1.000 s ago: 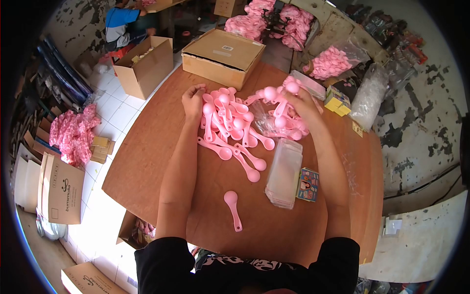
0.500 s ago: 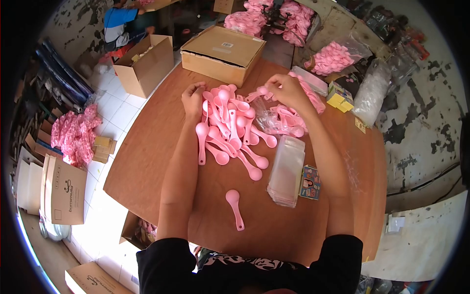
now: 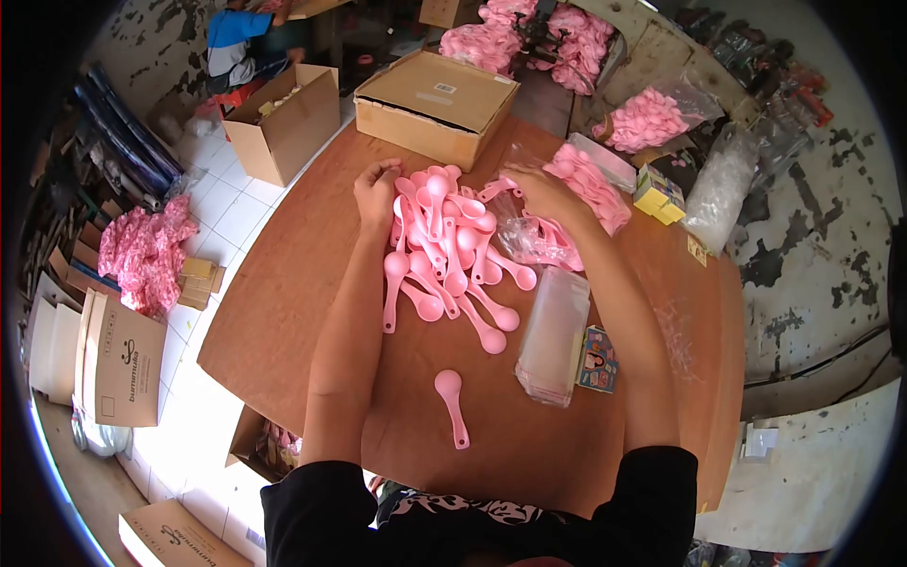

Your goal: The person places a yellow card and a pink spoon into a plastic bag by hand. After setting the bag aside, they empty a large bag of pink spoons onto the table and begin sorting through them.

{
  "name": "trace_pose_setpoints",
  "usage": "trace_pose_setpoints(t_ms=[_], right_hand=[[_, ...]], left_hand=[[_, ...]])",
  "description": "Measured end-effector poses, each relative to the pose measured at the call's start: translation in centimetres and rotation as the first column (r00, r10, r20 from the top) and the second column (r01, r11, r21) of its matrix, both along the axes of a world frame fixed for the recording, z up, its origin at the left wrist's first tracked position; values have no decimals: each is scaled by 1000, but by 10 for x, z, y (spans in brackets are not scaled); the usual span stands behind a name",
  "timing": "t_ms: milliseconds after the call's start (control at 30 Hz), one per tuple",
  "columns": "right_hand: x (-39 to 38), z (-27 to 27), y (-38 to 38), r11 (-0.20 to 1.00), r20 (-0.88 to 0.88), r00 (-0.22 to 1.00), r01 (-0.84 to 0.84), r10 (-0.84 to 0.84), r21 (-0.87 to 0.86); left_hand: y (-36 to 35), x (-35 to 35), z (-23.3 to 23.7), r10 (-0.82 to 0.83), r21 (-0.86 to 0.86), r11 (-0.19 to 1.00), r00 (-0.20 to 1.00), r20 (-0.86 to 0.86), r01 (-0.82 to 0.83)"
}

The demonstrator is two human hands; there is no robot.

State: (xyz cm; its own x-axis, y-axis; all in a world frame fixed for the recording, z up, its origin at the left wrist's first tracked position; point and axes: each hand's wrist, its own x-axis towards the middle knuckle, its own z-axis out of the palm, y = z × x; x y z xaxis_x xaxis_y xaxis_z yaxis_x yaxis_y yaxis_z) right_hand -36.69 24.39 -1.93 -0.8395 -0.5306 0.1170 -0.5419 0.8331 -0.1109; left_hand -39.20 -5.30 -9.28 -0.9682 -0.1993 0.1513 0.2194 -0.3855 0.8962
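A heap of pink measuring scoops (image 3: 456,241) with round bowls and holed handles lies on the brown table. My left hand (image 3: 377,192) rests at the heap's upper left edge with fingers curled; what they hold, if anything, is hidden. On the other side, my right hand (image 3: 540,192) is closed at a pink scoop (image 3: 498,189), its fingertips partly out of sight. Just below that hand, a clear plastic bag (image 3: 518,236) lies by more scoops. A single scoop (image 3: 452,406) lies apart, nearer to me. A stack of clear plastic sleeves (image 3: 553,335) sits right of the heap.
A closed cardboard box (image 3: 435,106) stands at the table's back. A small printed card box (image 3: 597,359) lies by the sleeves. Yellow boxes (image 3: 658,194) and a plastic roll (image 3: 720,189) are at the right. An open carton (image 3: 283,128) stands on the floor near another person (image 3: 236,47).
My right hand has lowered from its raised pinch onto the scoops and bag at the heap's right. My left hand stays at the heap's edge. The view has shifted slightly.
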Motion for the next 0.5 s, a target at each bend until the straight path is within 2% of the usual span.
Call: trace_pose_setpoints(t_ms=[33,100,133,200,233,300,333,367,433,467,500], right_hand=[[-5,2,-3,1000,0,1000,0,0,0],[-14,7,-8,982,-5,1000,-27,29,185],[-18,12,-11,982,-7,999,-34,36,185],[-23,16,-17,941,136,981,87,-138,327],[-24,14,-16,943,139,982,80,-131,323],[-25,11,-9,952,27,995,87,-99,294],[-24,18,-12,927,109,972,161,-209,339],[-21,14,-11,926,113,972,158,-208,343],[-10,11,-11,930,-232,954,251,-191,269],[-8,15,-13,928,-232,953,253,-192,272],[-7,19,-15,900,-176,941,329,-288,285]], left_hand=[[0,0,1,-4,11,1000,1000,-1,4],[1,2,2,-13,22,1000,1000,6,13],[0,1,2,-21,33,999,1000,12,21],[-1,0,2,-12,13,1000,1000,6,12],[-1,2,3,-10,-5,1000,1000,1,10],[-2,4,4,-3,3,1000,1000,16,3],[-2,3,4,-1,2,1000,1000,10,1],[-1,3,4,-1,3,1000,1000,5,1],[0,3,2,-1,-3,1000,1000,9,1],[0,2,2,-3,2,1000,1000,4,3],[0,1,2,-3,6,1000,1000,0,3]])
